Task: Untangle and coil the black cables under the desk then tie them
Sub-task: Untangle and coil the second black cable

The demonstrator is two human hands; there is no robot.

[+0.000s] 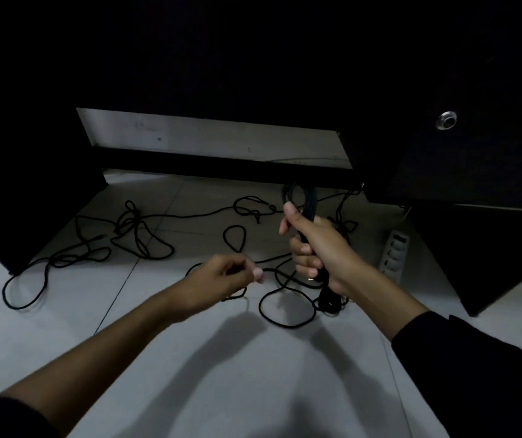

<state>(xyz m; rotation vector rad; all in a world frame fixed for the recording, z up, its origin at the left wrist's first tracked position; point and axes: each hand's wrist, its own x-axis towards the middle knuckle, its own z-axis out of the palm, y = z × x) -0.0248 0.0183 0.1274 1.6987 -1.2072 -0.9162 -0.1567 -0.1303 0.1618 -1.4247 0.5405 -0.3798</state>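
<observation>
While right hand (316, 248) grips coiled cables (311, 210), left hand (228, 276) pinches strand.

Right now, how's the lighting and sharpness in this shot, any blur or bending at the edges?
Head view: dim overall, with the desk underside nearly black; the pale floor carries soft shadows of both arms; the left hand looks slightly motion-blurred, while the right hand and its cable bundle look sharper; wide-angle bending shows toward the edges.
</observation>
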